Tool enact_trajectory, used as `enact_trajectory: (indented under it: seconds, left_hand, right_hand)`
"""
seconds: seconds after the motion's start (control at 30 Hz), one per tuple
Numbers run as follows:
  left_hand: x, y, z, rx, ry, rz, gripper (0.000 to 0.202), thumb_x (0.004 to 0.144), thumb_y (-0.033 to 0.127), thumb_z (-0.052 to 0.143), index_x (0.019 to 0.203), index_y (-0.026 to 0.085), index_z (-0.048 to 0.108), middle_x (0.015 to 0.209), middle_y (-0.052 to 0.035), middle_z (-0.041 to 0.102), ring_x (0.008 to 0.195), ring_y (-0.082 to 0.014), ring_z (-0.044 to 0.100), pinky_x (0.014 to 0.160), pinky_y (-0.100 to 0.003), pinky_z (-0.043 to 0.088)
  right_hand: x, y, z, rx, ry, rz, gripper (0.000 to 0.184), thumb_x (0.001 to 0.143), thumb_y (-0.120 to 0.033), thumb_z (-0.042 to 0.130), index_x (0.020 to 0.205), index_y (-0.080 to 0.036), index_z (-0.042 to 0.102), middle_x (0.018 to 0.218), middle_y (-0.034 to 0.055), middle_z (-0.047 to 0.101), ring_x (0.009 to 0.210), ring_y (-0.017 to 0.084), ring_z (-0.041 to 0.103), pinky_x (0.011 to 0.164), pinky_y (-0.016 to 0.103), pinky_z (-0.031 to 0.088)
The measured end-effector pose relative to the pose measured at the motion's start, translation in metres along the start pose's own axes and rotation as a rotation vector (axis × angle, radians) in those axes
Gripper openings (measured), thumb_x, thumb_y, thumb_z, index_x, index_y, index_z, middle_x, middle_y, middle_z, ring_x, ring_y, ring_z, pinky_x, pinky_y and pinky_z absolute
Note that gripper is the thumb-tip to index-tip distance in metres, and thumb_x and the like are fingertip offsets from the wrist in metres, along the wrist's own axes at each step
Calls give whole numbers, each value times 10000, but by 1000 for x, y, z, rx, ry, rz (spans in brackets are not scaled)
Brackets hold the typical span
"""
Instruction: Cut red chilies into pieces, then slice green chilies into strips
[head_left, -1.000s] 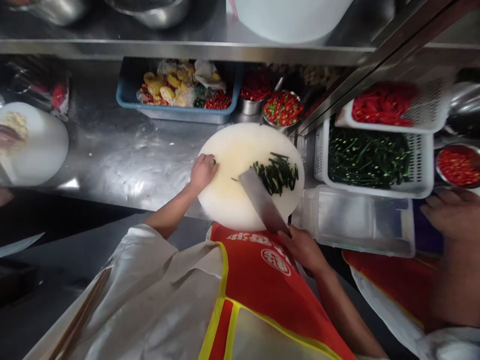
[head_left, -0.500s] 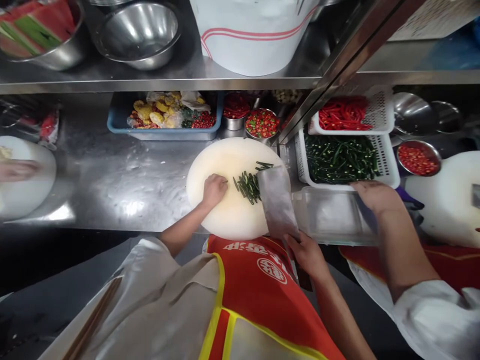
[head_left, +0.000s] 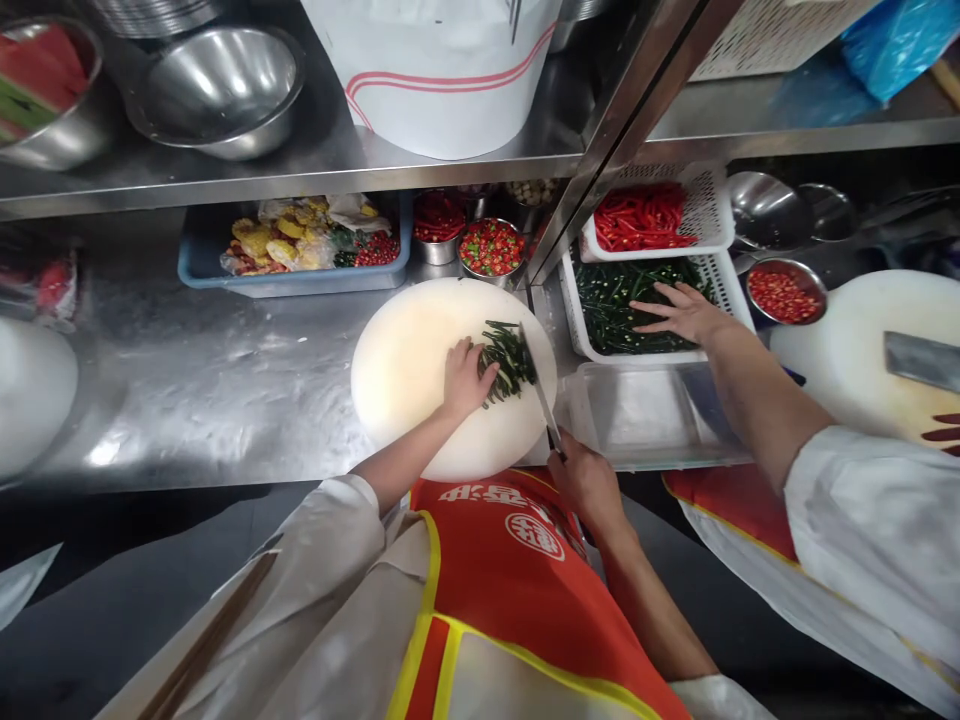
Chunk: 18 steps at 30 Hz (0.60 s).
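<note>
On the round white cutting board (head_left: 397,380) lies a small pile of cut green chilies (head_left: 504,350). My left hand (head_left: 466,382) rests against the left side of this pile, fingers and thumb apart, touching the pieces. My right hand (head_left: 592,485) is closed around the handle of a cleaver (head_left: 541,395). The blade stands nearly on edge along the right side of the pile, so only a narrow strip of it shows.
A co-worker's hand (head_left: 686,315) reaches into a white basket (head_left: 592,350) of green chilies. Behind it sits a basket of red chilies (head_left: 645,215). A clear plastic tray (head_left: 637,410) lies right of my board. A blue tub (head_left: 292,283) and chili bowl (head_left: 491,248) stand behind, below a steel shelf (head_left: 285,185).
My left hand has moved right onto the chili pile. The cleaver has turned from flat to on edge. The co-worker's hand has gone from the basket's rim into the green chilies.
</note>
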<state>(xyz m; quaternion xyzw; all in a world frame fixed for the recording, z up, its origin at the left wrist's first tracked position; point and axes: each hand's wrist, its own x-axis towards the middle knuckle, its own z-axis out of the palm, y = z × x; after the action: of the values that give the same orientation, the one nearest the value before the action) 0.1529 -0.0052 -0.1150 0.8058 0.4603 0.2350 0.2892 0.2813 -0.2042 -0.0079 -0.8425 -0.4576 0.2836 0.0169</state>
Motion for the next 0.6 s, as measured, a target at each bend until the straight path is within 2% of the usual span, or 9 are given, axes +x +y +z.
enact_trajectory:
  seconds: [0.07,0.17,0.27,0.33,0.43,0.53,0.6]
  left_hand:
    - [-1,0,-3,-22,15,1,487,901,484,571,1277,174,551,1471,-178,420,1386,-321,377,1162,-542,299]
    - [-2,3,-9,-55,36,-2,513,880,502,601,1279,182,559,1485,-172,394,1387,-313,373,1147,-516,336]
    - [-3,4,-15,-88,57,-57,509,876,508,608,1271,189,573,1466,-169,411,1386,-307,380,1144,-508,345]
    - [-4,4,-17,-104,71,-95,518,875,514,608,1279,191,570,1460,-171,413,1387,-303,380,1139,-501,355]
    - [-8,3,-16,-77,75,-93,555,858,528,627,1298,197,562,1465,-169,409,1379,-315,383,1135,-519,354]
    - [-11,6,-9,-14,44,-31,606,822,549,663,1305,197,565,1477,-175,395,1376,-343,376,1141,-553,327]
    - [-12,10,-3,14,24,22,626,802,567,679,1303,207,570,1495,-169,376,1385,-353,360,1149,-566,309]
  right_hand:
    - [-3,0,1,80,-33,-48,459,877,-265,418,1296,-181,588,994,120,741,844,230,671,699,276,411]
    - [-6,11,3,292,-46,-77,362,877,-334,425,1099,-173,661,925,93,736,829,220,665,706,274,436]
    - [-4,28,9,502,-67,16,328,846,-448,464,893,-175,639,700,37,676,637,191,614,592,269,436]
    - [0,36,14,635,-90,95,315,809,-487,507,827,-189,608,597,-2,615,545,171,560,530,264,420]
    - [5,44,22,798,-101,155,291,759,-487,569,794,-200,600,571,-19,592,526,165,540,515,268,423]
    - [7,44,26,882,-102,170,221,755,-439,596,720,-220,594,574,-7,602,530,170,543,525,284,429]
    - [8,41,28,924,-176,198,235,784,-397,574,619,-230,560,525,12,584,494,167,531,510,296,414]
